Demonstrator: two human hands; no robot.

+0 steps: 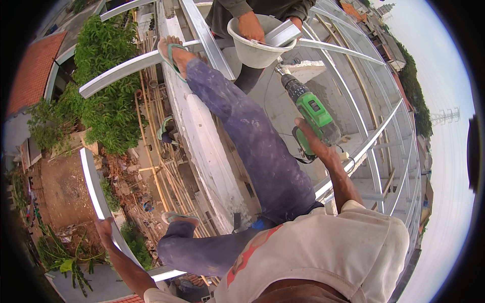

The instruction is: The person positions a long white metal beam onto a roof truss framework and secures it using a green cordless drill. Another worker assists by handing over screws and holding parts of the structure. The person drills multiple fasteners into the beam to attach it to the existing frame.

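My right hand (316,144) grips a green and black cordless drill (309,111), its bit pointing up toward a light metal roof bar (328,46). My left hand (104,227) holds a curved light metal bar (92,187) at the lower left. I sit high on a white wall top (202,136), my legs in stained purple trousers (257,146), one foot in a sandal (171,53) resting on a metal bar. Another person stands at the top, one hand (251,26) on the rim of a white bucket (255,48).
A light steel roof frame (384,126) spreads to the right with open gaps between bars. Far below on the left are bamboo poles (156,166), rubble, green trees (101,86) and a red tiled roof (33,70).
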